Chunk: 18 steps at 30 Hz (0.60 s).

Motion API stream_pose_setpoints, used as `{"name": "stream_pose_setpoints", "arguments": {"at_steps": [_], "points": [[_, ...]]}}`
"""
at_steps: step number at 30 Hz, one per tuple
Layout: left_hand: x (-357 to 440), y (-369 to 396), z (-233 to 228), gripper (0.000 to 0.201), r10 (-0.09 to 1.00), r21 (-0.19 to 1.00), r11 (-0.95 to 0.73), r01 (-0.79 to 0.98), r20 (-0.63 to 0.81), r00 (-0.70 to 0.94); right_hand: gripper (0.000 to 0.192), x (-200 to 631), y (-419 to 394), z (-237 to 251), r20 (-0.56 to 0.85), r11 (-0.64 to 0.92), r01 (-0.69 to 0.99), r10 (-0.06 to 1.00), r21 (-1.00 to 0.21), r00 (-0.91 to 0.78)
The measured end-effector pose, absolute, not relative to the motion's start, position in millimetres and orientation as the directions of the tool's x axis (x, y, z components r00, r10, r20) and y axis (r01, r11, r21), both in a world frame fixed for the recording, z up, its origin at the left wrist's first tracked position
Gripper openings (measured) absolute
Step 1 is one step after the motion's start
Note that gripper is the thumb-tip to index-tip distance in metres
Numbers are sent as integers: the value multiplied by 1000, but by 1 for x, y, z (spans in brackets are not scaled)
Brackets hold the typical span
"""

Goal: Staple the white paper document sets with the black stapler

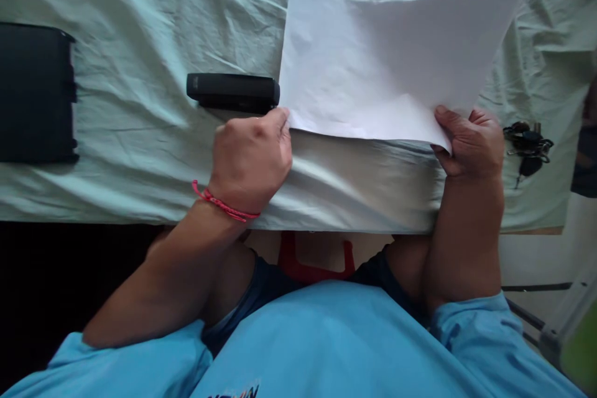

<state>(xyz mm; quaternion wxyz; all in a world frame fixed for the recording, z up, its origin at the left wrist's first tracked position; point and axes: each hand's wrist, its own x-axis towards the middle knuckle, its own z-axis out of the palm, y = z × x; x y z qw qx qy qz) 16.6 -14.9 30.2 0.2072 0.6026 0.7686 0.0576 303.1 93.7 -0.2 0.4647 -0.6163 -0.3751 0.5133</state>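
A white sheet of paper (373, 56) is held up over the cloth-covered table, its far edge bowed and its near edge toward me. My left hand (254, 152), with a red cord bracelet at the wrist, pinches the near left corner between thumb and fingers. At the near right corner, my right hand (471, 140) grips the paper with the thumb on top; the sheet curls there. Just beyond my left hand lies a black oblong case (233, 92), close to the paper's left edge.
Pale green wrinkled cloth (140, 118) covers the table. A large black flat object (35, 93) lies at the far left. To the right of my right hand sits a bunch of keys (529, 146). Below the table's front edge shows part of a red seat (317, 261).
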Motion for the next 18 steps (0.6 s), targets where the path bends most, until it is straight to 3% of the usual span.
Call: {"name": "stream_pose_setpoints", "arguments": {"at_steps": [8,18], "points": [[36,-14,39,65,897,100,240,966,-402,-182,28,302,94,-3,-270,-273,-12,944,-962,188],[32,-16,36,72,895,71,238,969,-403,-191,29,311,95,1,-281,-294,27,933,-956,224]]}}
